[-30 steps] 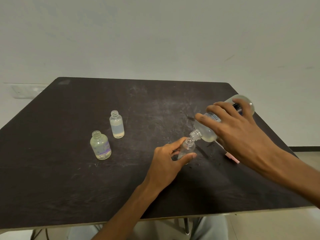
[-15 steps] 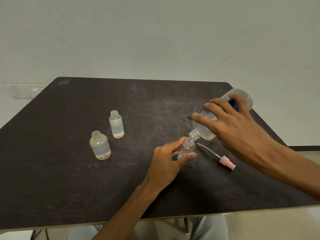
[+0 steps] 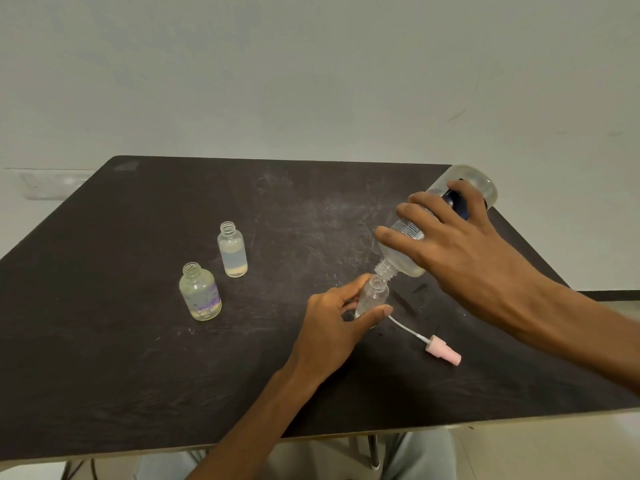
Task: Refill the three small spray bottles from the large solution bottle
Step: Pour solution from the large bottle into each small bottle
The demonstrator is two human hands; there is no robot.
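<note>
With our right hand (image 3: 460,251) we grip the large clear plastic solution bottle (image 3: 433,223), tilted neck-down over the right half of the dark scuffed table (image 3: 104,358), its mouth touching the open neck of a small clear spray bottle (image 3: 372,299). Our left hand (image 3: 332,327) pinches that small bottle between thumb and fingers, slightly tilted. Just beside it lies a pink spray pump with a white tube (image 3: 440,351). Toward the left stand two uncapped bottles of cloudy liquid: a slim one (image 3: 232,251) and a rounder purple-printed one (image 3: 200,292).
</note>
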